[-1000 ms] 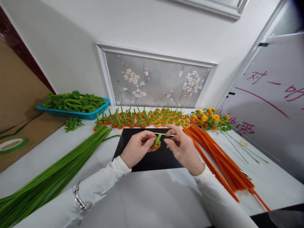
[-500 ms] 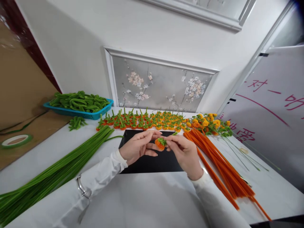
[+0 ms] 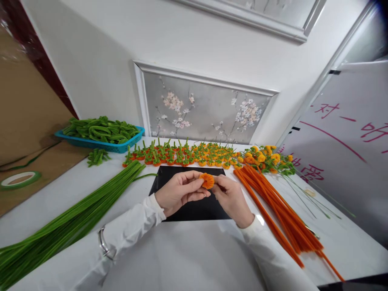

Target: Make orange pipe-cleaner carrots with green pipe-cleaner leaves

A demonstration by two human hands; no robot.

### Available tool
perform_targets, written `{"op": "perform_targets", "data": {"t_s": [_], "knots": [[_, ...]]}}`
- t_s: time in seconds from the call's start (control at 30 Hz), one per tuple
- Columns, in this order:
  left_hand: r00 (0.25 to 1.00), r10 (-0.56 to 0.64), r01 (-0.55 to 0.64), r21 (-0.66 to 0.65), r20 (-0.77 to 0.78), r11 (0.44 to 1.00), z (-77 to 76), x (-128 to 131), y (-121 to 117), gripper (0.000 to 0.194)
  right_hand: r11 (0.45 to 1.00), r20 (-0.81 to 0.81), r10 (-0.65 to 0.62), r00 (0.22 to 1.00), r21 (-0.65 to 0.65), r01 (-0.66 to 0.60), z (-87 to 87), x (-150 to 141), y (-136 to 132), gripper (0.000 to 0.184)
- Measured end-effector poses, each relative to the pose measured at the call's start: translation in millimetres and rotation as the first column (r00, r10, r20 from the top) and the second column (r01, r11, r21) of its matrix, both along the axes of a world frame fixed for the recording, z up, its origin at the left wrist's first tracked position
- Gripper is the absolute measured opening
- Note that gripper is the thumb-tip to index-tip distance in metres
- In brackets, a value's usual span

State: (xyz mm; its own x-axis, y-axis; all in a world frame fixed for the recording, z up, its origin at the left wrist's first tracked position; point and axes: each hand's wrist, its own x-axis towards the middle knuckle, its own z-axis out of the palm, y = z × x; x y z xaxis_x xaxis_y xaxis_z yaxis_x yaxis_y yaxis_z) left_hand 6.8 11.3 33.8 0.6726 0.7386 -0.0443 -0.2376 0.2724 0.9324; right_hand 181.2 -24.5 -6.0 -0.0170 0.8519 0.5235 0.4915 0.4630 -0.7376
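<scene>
An orange pipe-cleaner flower (image 3: 207, 181) is held between my two hands above a black mat (image 3: 194, 209). Its round ruffled front faces me, and its green base is hidden behind it. On the left side of the bloom, the thumb and fingers of my left hand (image 3: 183, 189) pinch its edge. My right hand (image 3: 232, 198) is closed at the flower's right side, fingertips against it. Beyond the mat stand rows of similar small flowers, orange ones (image 3: 170, 161) on the left and yellow ones (image 3: 218, 162) on the right, green stems upward.
Long green pipe cleaners (image 3: 91, 206) lie on the left, orange ones (image 3: 281, 210) on the right. A blue basket (image 3: 121, 148) holds green pieces. Finished-looking stemmed flowers (image 3: 266, 157) lie at the back right. A roll of green tape (image 3: 20, 180) rests on cardboard at the left.
The orange flower has turned so its front faces me instead of showing its green base and stem. My left hand has moved from open beside it to pinching its edge.
</scene>
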Motion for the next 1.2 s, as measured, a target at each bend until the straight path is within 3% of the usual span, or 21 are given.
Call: {"op": "perform_targets", "data": {"t_s": [0.23,0.53,0.6,0.77,1.0,1.2], "knots": [[0.999,0.048,-0.047,0.050,-0.013,0.998,6.6,-3.0,3.2,0.026,1.000,0.036,0.004,0.999,0.010,-0.004,0.7,-1.0,-0.1,0.027],[0.996,0.062,-0.059,0.036,-0.072,0.998,1.6,-3.4,2.5,0.028,0.999,0.158,-0.023,0.987,0.048,0.016,4.8,-1.5,-4.7,0.018],[0.996,0.067,-0.065,0.033,-0.052,0.997,0.2,-3.4,3.5,0.028,0.998,0.086,-0.044,0.995,0.054,0.039,8.1,-1.0,-7.4,0.019],[0.991,0.103,-0.095,0.091,-0.084,0.991,-1.3,0.4,1.8,0.028,0.999,-0.272,0.002,0.962,-0.047,-0.015,15.6,-3.0,-12.4,0.024],[0.980,0.125,-0.061,0.358,-0.157,0.932,-3.3,6.1,-0.7,0.027,0.993,-0.308,0.001,0.951,-0.108,-0.036,18.3,-3.7,-11.7,0.019],[0.979,0.129,-0.071,0.333,-0.156,0.940,-11.4,5.3,4.2,0.028,0.952,-0.494,0.069,0.867,-0.228,-0.206,16.7,-4.8,-8.9,0.023]]}}
